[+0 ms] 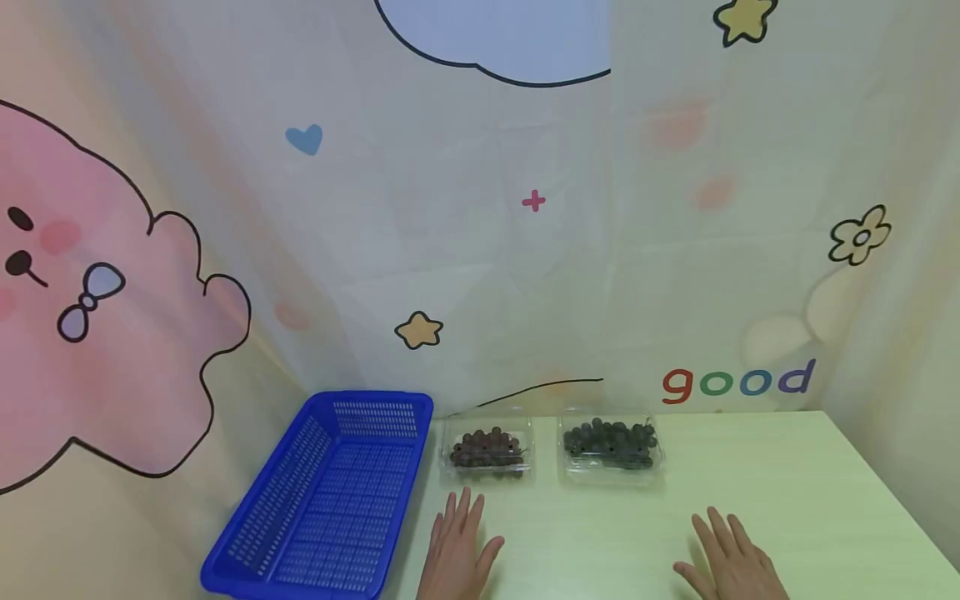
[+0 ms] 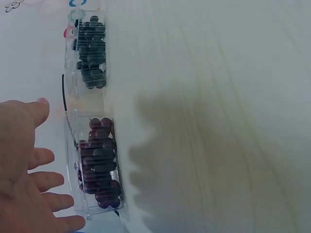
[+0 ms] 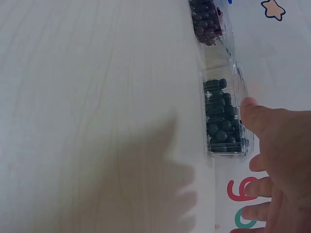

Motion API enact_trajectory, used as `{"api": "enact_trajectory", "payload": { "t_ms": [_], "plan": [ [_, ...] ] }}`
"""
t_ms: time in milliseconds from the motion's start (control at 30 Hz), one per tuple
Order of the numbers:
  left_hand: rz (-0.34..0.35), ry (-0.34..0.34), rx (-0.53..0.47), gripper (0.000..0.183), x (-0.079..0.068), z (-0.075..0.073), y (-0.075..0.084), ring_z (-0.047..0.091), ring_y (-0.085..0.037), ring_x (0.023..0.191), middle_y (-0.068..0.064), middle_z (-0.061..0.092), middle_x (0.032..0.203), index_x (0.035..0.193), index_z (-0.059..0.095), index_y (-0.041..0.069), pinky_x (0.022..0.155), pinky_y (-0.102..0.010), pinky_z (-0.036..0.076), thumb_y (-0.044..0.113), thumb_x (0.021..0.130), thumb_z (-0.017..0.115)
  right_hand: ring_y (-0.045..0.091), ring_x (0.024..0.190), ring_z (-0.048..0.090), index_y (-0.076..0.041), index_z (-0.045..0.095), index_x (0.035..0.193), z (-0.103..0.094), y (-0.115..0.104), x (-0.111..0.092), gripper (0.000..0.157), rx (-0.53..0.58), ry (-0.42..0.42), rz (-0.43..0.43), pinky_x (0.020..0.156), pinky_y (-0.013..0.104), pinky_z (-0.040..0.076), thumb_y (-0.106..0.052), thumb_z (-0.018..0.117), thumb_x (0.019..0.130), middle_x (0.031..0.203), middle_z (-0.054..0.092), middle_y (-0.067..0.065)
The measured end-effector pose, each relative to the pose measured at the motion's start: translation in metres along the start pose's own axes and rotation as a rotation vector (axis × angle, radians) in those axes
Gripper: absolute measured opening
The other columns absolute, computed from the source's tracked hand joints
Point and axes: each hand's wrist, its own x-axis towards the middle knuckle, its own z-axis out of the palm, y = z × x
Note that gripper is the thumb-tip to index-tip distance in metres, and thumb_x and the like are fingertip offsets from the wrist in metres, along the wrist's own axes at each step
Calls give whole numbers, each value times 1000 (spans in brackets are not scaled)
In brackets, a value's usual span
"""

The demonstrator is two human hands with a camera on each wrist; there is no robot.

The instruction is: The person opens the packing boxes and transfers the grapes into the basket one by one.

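Note:
Two clear plastic boxes of grapes stand side by side near the back of the table. The left box (image 1: 487, 450) holds reddish-purple grapes (image 2: 98, 162); the right box (image 1: 611, 446) holds dark, nearly black grapes (image 3: 221, 116). My left hand (image 1: 456, 554) is in front of the reddish grapes, fingers straight and spread, holding nothing. Farther right, my right hand (image 1: 731, 558) is in front and to the right of the dark grapes, its fingers also extended and nothing in it. Neither hand touches a box in the head view.
A blue plastic basket (image 1: 337, 500) with perforated walls sits on the left, beside the box of reddish grapes. The pale table (image 1: 810, 492) reaches back to a curtain (image 1: 480, 250) printed with cartoon shapes and the word "good".

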Motion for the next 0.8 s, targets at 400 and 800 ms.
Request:
{"api": "enact_trajectory", "payload": {
  "t_ms": [400, 800],
  "plan": [
    [31, 119, -97, 47, 16, -3, 18, 47, -45, 139, -23, 57, 144, 137, 61, -1, 109, -61, 40, 30, 102, 67, 61, 121, 50, 14, 56, 133, -17, -1, 10, 75, 14, 4, -6, 85, 68, 50, -53, 61, 100, 134, 52, 42],
    [-30, 130, -260, 39, 34, 1, 40, 61, -32, 126, -14, 64, 135, 133, 64, 3, 102, -50, 49, 23, 100, 70, 57, 118, 53, 16, 53, 135, -33, -14, 26, 76, 139, -13, 81, 92, 67, 48, -53, 55, 104, 131, 55, 39]
  ]
}}
